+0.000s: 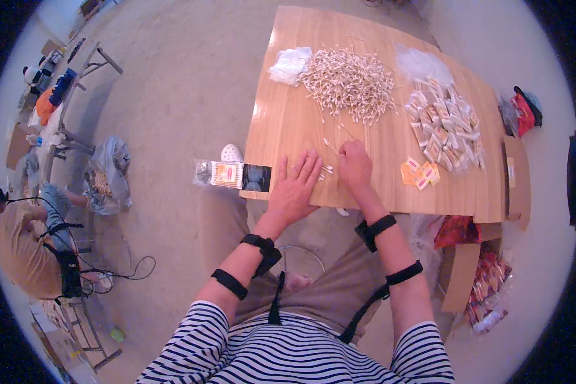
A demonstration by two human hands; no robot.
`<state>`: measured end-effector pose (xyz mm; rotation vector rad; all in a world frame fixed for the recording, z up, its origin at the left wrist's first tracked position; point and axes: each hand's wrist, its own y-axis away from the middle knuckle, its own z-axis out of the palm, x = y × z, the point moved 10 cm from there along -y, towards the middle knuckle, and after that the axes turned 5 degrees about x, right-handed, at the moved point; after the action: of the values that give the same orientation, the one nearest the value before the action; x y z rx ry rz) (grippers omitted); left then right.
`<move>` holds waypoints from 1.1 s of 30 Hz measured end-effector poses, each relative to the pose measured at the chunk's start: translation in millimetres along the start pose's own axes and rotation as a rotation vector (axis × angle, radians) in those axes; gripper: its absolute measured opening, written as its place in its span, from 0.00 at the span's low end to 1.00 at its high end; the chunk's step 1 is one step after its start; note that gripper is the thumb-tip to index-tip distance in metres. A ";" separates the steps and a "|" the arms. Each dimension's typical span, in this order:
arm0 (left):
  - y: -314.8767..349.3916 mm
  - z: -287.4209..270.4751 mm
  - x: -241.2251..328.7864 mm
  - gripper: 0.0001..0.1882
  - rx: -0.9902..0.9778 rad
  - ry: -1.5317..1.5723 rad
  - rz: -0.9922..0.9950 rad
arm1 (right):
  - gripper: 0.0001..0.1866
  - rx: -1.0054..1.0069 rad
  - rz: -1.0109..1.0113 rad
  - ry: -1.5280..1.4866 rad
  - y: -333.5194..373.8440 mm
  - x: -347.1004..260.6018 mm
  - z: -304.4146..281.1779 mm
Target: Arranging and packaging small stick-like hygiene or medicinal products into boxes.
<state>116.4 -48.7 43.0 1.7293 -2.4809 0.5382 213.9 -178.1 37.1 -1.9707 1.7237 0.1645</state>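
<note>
My left hand [294, 185] lies flat near the table's front edge, its fingers stretched out. Some loose cotton swabs [327, 169] show just beyond its fingertips, between both hands. To the right, my right hand [355, 165] is closed in a pinch, with a cotton swab [330, 146] poking out by the thumb; how many it grips is hidden. Beyond both hands spreads a big heap of cotton swabs [349, 83]. Left of my left hand, a clear pack of swabs with an orange label [226, 174] sits by a black flat piece [256, 178] at the table edge.
Filled swab packs [445, 125] are piled on the right of the wooden table [281, 128]. Small orange-and-white cards [420, 173] lie nearer. Clear bags [290, 65] rest at the far left, more [424, 65] far right. Cardboard boxes [461, 275] stand below right. Another person [29, 243] sits at left.
</note>
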 end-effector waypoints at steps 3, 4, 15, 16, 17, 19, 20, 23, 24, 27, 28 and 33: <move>0.6 1.3 0.5 0.63 -0.023 -0.004 0.004 | 0.06 -0.121 -0.080 -0.013 13.3 -11.0 16.3; 1.6 0.9 -2.0 0.63 -0.024 -0.006 0.002 | 0.06 -0.144 -0.114 -0.031 22.3 -28.5 11.4; 0.3 -3.5 1.2 0.62 -0.050 -0.026 0.006 | 0.07 0.069 -0.003 0.128 -63.8 -18.3 5.4; -0.3 -4.5 2.3 0.63 -0.049 -0.018 0.007 | 0.07 0.043 -0.009 0.166 -69.0 -18.0 12.1; -1.8 -5.5 3.0 0.63 -0.048 -0.010 0.009 | 0.07 0.018 -0.014 0.204 -72.4 -16.3 17.7; -0.2 -6.8 2.7 0.63 -0.033 -0.021 0.013 | 0.07 -0.020 0.044 0.168 -67.1 -16.2 22.3; 0.0 -7.2 2.9 0.63 -0.025 -0.026 0.017 | 0.07 -0.038 0.075 0.151 -62.2 -14.5 23.2; 2.8 -5.9 0.7 0.63 -0.028 -0.024 0.004 | 0.08 -0.092 0.096 0.169 -38.7 -2.5 20.4; 2.5 -6.1 0.3 0.63 -0.022 -0.022 0.001 | 0.08 -0.084 0.098 0.162 -32.0 3.1 13.9; 2.3 -4.7 -1.1 0.62 0.000 0.002 -0.006 | 0.09 -0.024 0.121 0.161 -22.6 18.0 -6.5; 1.6 -5.2 -0.6 0.61 0.011 0.026 -0.005 | 0.10 0.022 0.143 0.176 -22.8 22.6 -14.3; -1.3 -6.6 1.6 0.60 -0.019 0.017 0.001 | 0.11 0.093 0.115 0.079 -26.6 29.4 -21.0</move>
<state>116.0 -48.4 49.9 1.7100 -2.4677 0.5254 239.7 -212.0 50.9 -1.8341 1.8617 0.0461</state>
